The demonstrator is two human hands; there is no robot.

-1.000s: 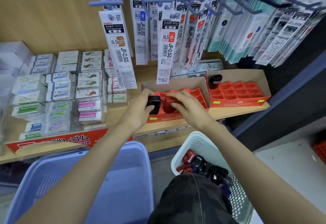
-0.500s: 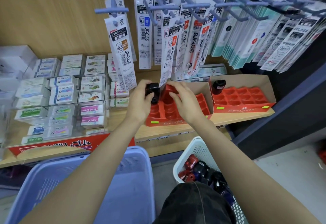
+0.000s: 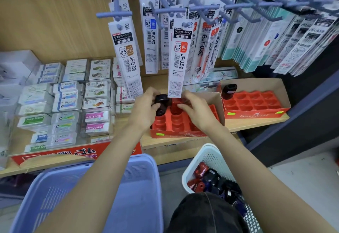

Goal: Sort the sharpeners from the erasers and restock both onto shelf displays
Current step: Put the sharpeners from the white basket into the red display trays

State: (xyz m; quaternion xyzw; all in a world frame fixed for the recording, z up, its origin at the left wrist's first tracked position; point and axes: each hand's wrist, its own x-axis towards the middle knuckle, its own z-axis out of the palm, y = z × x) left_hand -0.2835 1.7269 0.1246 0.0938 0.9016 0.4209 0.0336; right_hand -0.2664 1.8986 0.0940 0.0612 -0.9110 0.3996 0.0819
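Black sharpener (image 3: 161,102), left hand (image 3: 145,112); red sharpener (image 3: 175,107), right hand (image 3: 198,112); FABER-CASTELL tray (image 3: 254,116)

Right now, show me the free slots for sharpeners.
Right red plastic tray: all bare except back-left, where a black sharpener stands. Left red plastic tray: front-left slots bare; back crowded by the left hand gripping a second black sharpener, the right hand and hanging refill packs.

Both bare forearms reach forward across the front edge of the shelf (image 3: 256,122), wrists close together. The left grip (image 3: 145,108) curls thumb and fingers round a black sharpener (image 3: 161,102). The right grip (image 3: 197,110), knuckles up, pinches a red sharpener (image 3: 175,107).
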